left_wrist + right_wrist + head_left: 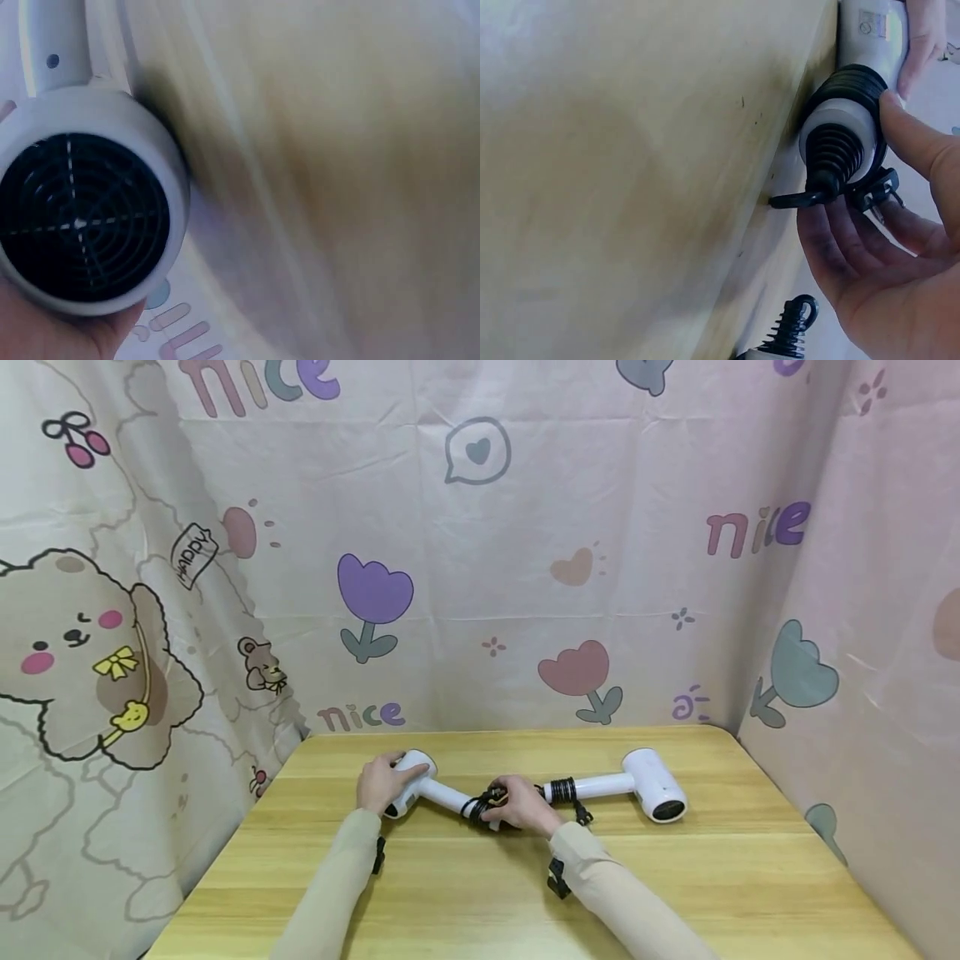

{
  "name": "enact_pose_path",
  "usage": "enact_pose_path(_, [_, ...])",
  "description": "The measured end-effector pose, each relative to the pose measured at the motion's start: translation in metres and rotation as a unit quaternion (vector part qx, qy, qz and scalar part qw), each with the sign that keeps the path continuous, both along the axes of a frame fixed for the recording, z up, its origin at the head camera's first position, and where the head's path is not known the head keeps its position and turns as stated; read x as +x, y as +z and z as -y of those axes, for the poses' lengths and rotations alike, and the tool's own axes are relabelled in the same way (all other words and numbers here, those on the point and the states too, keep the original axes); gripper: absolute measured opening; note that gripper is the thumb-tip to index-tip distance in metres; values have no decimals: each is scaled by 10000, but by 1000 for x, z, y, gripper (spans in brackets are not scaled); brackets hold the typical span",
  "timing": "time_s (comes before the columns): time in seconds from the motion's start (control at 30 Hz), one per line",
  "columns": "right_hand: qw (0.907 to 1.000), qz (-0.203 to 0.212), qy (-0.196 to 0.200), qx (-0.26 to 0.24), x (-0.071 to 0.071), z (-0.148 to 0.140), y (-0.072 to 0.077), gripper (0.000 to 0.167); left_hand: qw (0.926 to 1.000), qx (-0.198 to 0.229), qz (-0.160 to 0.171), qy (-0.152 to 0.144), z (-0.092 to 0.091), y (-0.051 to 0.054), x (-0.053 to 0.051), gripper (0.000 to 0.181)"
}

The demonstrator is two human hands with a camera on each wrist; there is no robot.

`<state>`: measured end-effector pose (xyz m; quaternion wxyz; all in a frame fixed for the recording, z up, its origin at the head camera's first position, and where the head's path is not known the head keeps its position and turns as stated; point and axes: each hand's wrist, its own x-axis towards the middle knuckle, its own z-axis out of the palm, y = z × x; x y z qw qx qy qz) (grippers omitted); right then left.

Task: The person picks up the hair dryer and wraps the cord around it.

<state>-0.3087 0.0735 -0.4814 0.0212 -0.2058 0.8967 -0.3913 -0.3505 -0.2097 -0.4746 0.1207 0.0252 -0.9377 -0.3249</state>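
A white hair dryer (444, 795) lies on the left half of the table, its black cord (847, 84) wound round the lower handle. My left hand (379, 783) grips the barrel; the left wrist view shows its round black grille (82, 217) close up. At the handle's other end, my right hand (521, 803) holds the corded part, thumb on top and fingers curled underneath. A two-pin plug (876, 190) hangs beside those fingers in the right wrist view. To the right lies a second white hair dryer (651, 785), its own cord (563, 790) wrapped round its handle.
The wooden table (465, 893) reaches back to a printed curtain (480, 577), which also hangs along both sides. The second dryer's plug (583, 814) rests on the table just right of my right hand.
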Motion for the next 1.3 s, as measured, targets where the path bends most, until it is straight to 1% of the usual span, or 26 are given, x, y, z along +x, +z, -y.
enact_pose_path(0.13, [9999,-54,-84,-10,0,1,-1,53,9994,-328,-27,-104,-4,3,-3,71])
enact_pose_path(0.27, [9998,-45,-203,-40,1,1,-3,50,9977,-642,-4,-219,-10,4,-3,67])
enact_pose_path(0.47, [9997,106,-221,23,4,-1,-8,49,9919,-1258,126,-108,-19,2,-4,67])
enact_pose_path(0.53, [9997,89,-192,89,4,-2,-9,50,9909,-1335,141,-60,-22,2,-5,68])
enact_pose_path(0.67, [9996,124,-176,157,4,-2,-8,57,9892,-1465,64,-25,-24,2,-8,69])
enact_pose_path(0.77, [9995,177,-166,190,4,-3,-7,60,9887,-1499,37,-15,-25,2,-8,69])
enact_pose_path(0.83, [9996,166,-82,232,4,-3,-6,61,9893,-1454,74,1,-25,3,-8,70])
enact_pose_path(0.97, [9994,241,28,234,3,-3,-4,64,9928,-1198,73,-29,-23,8,-6,68])
enact_pose_path(1.03, [9993,316,1,184,3,-3,-3,64,9942,-1076,43,-84,-22,10,-5,66])
enact_pose_path(1.17, [9995,293,28,89,4,-7,-3,63,9951,-978,25,-121,-24,11,-1,65])
enact_pose_path(1.23, [9995,311,76,-43,5,-9,-2,64,9955,-941,-62,-74,-26,10,3,65])
enact_pose_path(1.3, [9994,296,90,-175,5,-12,-1,65,9950,-962,-273,-50,-30,10,6,64])
